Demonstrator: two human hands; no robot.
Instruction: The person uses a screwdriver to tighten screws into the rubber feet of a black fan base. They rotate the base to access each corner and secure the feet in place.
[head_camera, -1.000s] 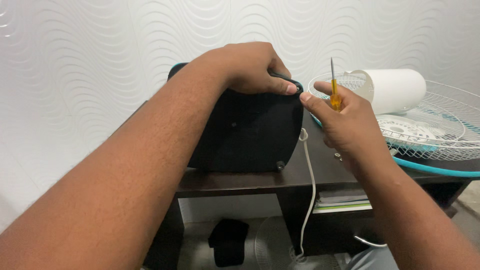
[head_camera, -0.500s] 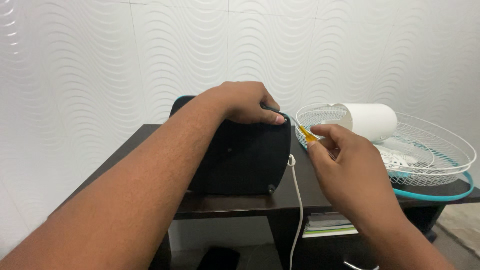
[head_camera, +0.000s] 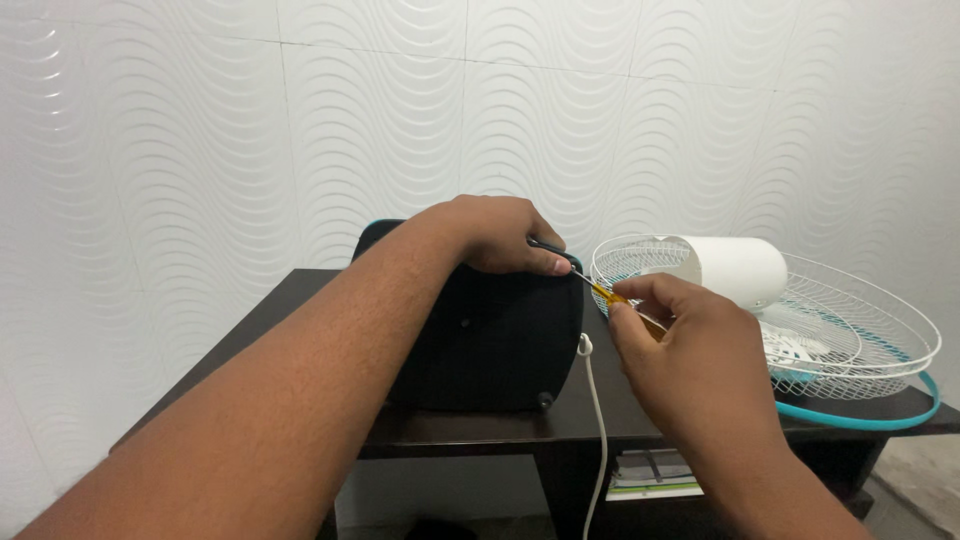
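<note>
The left hand (head_camera: 500, 232) lies clamped over the top of the black base (head_camera: 490, 335) on the worktop (head_camera: 300, 290). Just right of the base, the right hand's (head_camera: 690, 350) grip pinches a screwdriver (head_camera: 600, 288), tip at the base's upper right edge. A white grille (head_camera: 860, 320) lies further right.

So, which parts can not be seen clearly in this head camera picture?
- Screwdriver tip: hidden under the left hand on top of the black base.
- Screwdriver handle: mostly covered by the right hand.
- Front of the black base: turned away from the camera.
- White cord: cut off by the bottom edge.
- Papers under the table: too small to tell.
</note>
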